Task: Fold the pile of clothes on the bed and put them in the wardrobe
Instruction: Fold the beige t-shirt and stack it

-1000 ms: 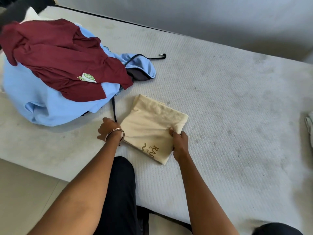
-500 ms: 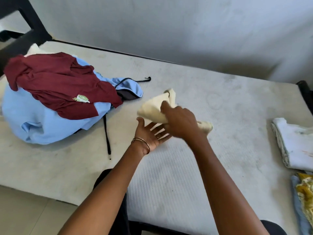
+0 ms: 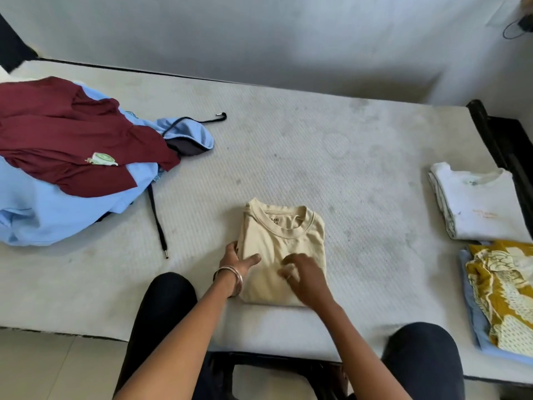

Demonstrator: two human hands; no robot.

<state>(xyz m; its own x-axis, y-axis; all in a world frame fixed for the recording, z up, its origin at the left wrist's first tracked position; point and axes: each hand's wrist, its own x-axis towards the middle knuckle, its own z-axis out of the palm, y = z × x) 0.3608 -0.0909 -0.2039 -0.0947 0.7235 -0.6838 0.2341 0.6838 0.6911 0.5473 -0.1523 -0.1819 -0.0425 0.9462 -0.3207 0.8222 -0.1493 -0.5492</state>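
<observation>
two hands on one folded cream shirt.

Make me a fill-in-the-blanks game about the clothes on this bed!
1. Both hands rest on the folded ____ T-shirt.
2. On the blue hoodie lies a ____ shirt.
3. The folded white shirt lies at the bed's ____ side.

Missing words: cream; maroon; right
</observation>
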